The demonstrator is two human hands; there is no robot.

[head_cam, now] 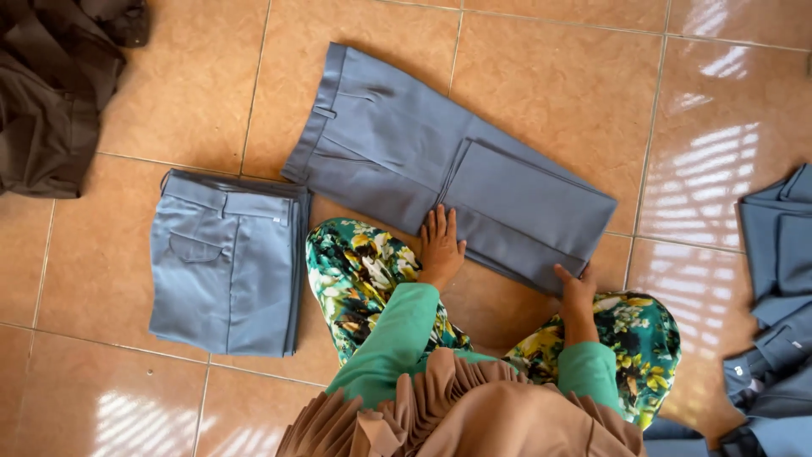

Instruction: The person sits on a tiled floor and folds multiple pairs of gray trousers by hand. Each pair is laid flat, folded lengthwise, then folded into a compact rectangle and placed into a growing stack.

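Note:
A pair of grey-blue trousers (397, 144) lies on the tiled floor in front of me, its legs folded back over themselves. My left hand (441, 245) rests flat on the near edge of the fold, fingers spread. My right hand (575, 289) pinches the near right corner of the folded legs. Both sleeves are green, and my knees in floral fabric frame the hands.
A stack of folded grey-blue trousers (227, 262) sits to the left. A dark brown garment (51, 93) is heaped at the top left corner. More grey-blue clothing (778, 305) is piled at the right edge. Orange-tan floor tiles (550, 76) lie all around.

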